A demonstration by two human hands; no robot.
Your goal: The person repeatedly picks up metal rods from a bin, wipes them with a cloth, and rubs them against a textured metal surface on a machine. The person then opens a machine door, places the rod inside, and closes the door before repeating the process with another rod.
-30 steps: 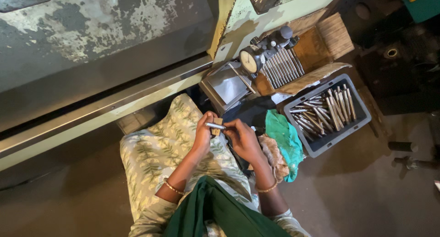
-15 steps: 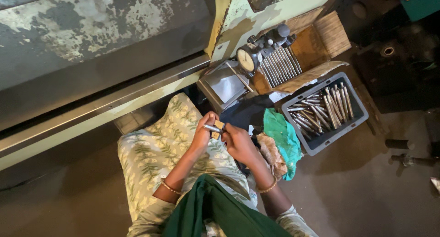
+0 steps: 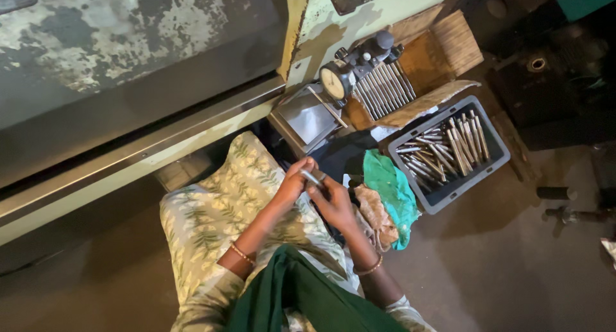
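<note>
Two hands meet over the lap: the left hand [image 3: 292, 186] and the right hand [image 3: 333, 204] pinch a short metal pin [image 3: 311, 177] between fingertips, held close for handling. Right of the pin lie a green cloth [image 3: 388, 191] and a grey tray [image 3: 494, 168] of similar pins; a dial gauge [image 3: 337, 82] stands beyond it.

- A short, slim metal rod [image 3: 312, 177], dull silver-grey, is held between the left hand [image 3: 292, 181] and the right hand [image 3: 333, 202].
- It lies tilted, slanting from upper left to lower right, raised above the lap, fingertips pinching both ends.
</note>
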